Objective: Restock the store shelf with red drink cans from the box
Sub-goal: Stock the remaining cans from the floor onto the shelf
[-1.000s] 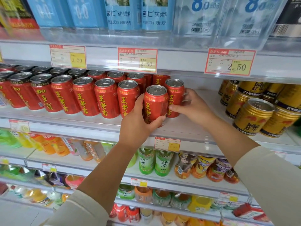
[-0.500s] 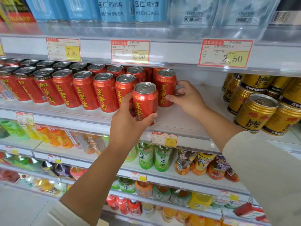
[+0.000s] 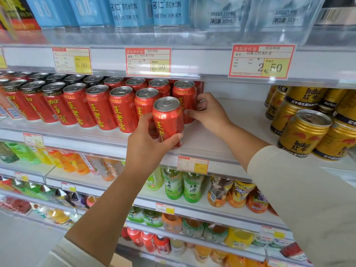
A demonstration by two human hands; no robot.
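My left hand grips a red drink can with yellow characters, upright at the front edge of the white shelf. Just behind it, my right hand holds another red can by its right side, at the right end of the row of red cans. That row runs left along the shelf in two lines. The box is not in view.
Gold Red Bull cans stand at the right of the same shelf, with bare shelf between them and the red cans. Blue and clear bottles fill the shelf above. Green tea bottles and juice bottles fill the shelves below.
My left hand has drawn its can slightly toward the shelf's front edge, away from the row. My right hand stays on the end can. The camera has tilted a little downward.
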